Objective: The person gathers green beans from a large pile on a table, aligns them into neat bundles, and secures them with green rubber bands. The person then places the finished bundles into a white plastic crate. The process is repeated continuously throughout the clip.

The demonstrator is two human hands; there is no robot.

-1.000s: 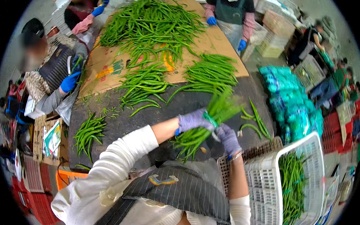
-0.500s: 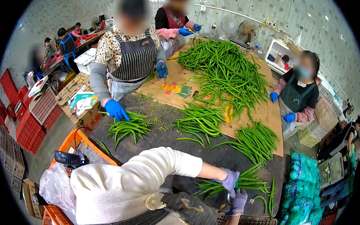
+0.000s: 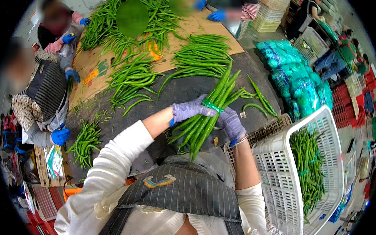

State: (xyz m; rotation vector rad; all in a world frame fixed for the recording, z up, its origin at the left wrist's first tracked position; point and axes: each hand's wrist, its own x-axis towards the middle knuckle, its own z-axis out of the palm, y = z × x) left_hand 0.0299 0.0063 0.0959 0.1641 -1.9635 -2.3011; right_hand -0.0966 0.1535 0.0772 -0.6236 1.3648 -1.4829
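Observation:
A bundle of long green chili peppers [image 3: 221, 90] is held above the near edge of the table, tilted, with a green band [image 3: 212, 105] around its middle. My left hand [image 3: 191, 110], in a thin purple-grey glove, wraps the bundle from the left beside the band. From the right, my right hand [image 3: 232, 124], gloved alike, closes against the bundle; some of its fingers are hidden behind the peppers. A few loose peppers [image 3: 262, 97] lie on the dark table to the right. Beyond my hands lies a neat pile of peppers [image 3: 201, 57], with another pile [image 3: 133, 79] left of it.
A white plastic basket [image 3: 274, 163] with peppers inside stands at my right. Behind it are teal plastic-wrapped packs [image 3: 290, 75]. A large pepper heap [image 3: 104, 23] covers cardboard at the far side. Co-workers in blue gloves stand left and far; a small pile [image 3: 85, 144] lies near left.
My view has swung to the right. Both hands have lifted the peppers off the table, and the green band now shows around them. The white basket has come further into view.

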